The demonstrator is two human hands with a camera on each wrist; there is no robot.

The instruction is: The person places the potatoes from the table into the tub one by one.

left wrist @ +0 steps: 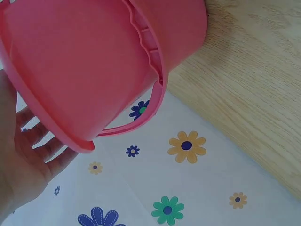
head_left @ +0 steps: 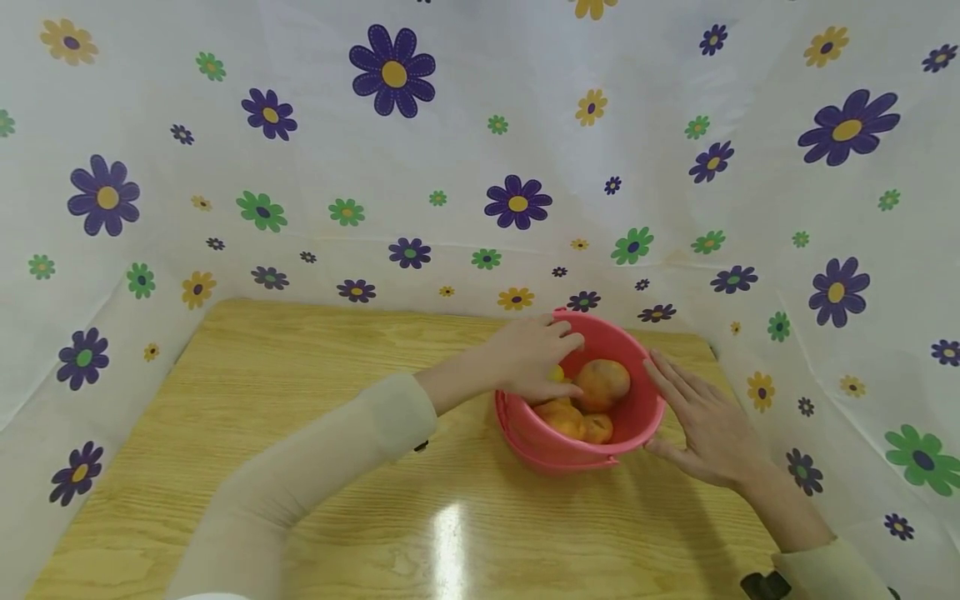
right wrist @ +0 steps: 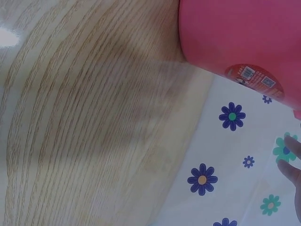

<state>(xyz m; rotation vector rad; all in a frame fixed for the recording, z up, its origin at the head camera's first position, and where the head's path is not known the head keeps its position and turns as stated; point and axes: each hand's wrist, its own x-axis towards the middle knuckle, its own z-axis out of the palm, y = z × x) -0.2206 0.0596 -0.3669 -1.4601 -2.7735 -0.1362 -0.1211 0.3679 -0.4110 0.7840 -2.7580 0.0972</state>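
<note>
A pink bucket stands on the table with fruit inside: a large reddish-orange fruit like a mango, lumpy orange fruits and a bit of yellow fruit. Over the bucket's left rim reaches my left hand, fingers loosely bent above the fruit, with nothing seen in its grasp. In the left wrist view that hand is partly hidden behind the rim. My right hand rests along the bucket's right side, fingers straight. Only its fingertips show in the right wrist view.
The bucket's handle hangs down its outside. A label is stuck on the outer wall. The wooden table extends left and forward of the bucket. Flower-printed white cloth surrounds the table's back and sides.
</note>
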